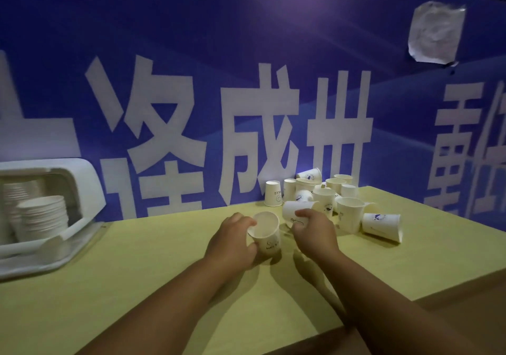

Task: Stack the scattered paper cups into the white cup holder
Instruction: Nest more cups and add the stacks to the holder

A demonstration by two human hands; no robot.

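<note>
Roughly midtable, left hand [232, 241], right hand [315, 231] grip cups [267, 235].

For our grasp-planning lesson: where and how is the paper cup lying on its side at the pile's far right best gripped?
Probably round the middle of the side wall of the lying cup, coming from above. It rests on its side with the mouth facing right, an upright cup crowds its left, and nothing covers its top.
</note>
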